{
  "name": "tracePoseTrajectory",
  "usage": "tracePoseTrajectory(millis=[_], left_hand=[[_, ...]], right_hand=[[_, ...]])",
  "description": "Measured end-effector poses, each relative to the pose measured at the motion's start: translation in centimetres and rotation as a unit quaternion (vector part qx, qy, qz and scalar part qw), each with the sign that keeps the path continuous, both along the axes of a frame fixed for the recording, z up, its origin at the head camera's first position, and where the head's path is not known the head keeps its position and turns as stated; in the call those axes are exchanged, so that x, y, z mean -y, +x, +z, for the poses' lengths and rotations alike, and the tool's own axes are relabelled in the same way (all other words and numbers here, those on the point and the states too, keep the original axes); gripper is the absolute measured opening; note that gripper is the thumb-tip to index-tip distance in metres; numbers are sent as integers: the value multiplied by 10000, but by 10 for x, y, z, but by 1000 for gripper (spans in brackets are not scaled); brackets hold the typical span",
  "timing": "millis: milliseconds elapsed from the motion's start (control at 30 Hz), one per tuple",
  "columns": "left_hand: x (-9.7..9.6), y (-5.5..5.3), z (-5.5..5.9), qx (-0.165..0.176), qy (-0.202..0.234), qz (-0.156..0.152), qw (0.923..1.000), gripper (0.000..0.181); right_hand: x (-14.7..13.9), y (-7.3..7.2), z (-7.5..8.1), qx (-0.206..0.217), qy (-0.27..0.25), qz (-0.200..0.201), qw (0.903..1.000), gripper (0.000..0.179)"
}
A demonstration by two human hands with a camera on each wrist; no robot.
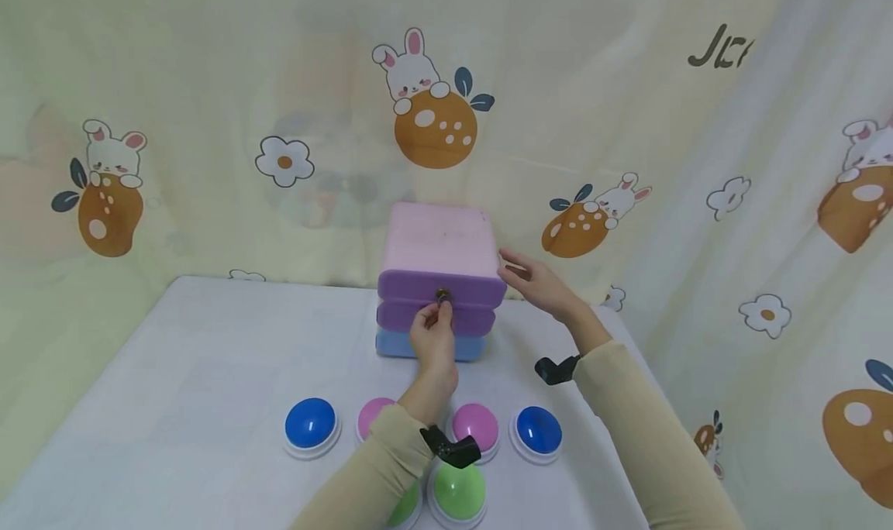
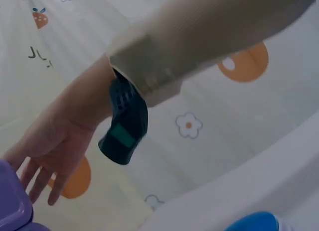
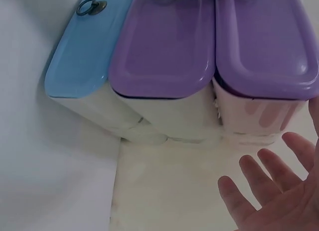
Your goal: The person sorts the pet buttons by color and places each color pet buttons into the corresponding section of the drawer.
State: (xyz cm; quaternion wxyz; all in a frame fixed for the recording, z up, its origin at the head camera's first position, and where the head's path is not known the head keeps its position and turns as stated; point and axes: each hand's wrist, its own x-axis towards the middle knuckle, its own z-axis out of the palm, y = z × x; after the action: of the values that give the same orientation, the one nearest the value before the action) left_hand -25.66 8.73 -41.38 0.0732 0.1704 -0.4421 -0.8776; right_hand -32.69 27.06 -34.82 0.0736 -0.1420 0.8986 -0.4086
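A small drawer unit point(image 1: 443, 239) stands at the back of the white table, with a pink top, two purple fronts and a blue bottom front point(image 3: 87, 52). My left hand point(image 1: 434, 340) is at the top purple drawer point(image 1: 412, 286), thumb and finger pinching its ring pull point(image 1: 443, 294). To the right of the unit is my right hand point(image 1: 540, 286), fingers extended, with the fingertips close to the top drawer's side. In the right wrist view, those spread fingers point(image 3: 232, 196) lie beside the top drawer; whether they touch it is unclear.
Several domed push buttons stand in front of the unit: a blue one point(image 1: 310, 423) at left, pink ones point(image 1: 476, 426) in the middle, another blue one point(image 1: 539, 429) at right and green ones point(image 1: 460, 491) nearer. A printed curtain point(image 1: 335, 73) hangs behind the table point(image 1: 209, 359).
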Motion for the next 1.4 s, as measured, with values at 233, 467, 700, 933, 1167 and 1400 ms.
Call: tracePoseTrajectory(millis=[233,467,700,933,1167,1400], left_hand=[[1,3,-3,-290,385,282,9984,18],[6,9,-5,-215,324,194,9991,20],[11,20,-3,-79,107,3,9999,21],[15,30,3,-71,64,-21,10000,22],[16,37,2,-2,57,-45,10000,22],[15,46,-4,5,10,-68,10000,23]], right_hand=[[-3,0,-7,132,74,102,9998,70],[-9,-2,-3,316,270,355,9985,71],[-6,-7,4,499,312,544,9968,77],[1,-8,11,502,407,584,9962,83],[7,-10,16,368,582,670,9954,88],[10,-14,20,297,764,841,9931,84]])
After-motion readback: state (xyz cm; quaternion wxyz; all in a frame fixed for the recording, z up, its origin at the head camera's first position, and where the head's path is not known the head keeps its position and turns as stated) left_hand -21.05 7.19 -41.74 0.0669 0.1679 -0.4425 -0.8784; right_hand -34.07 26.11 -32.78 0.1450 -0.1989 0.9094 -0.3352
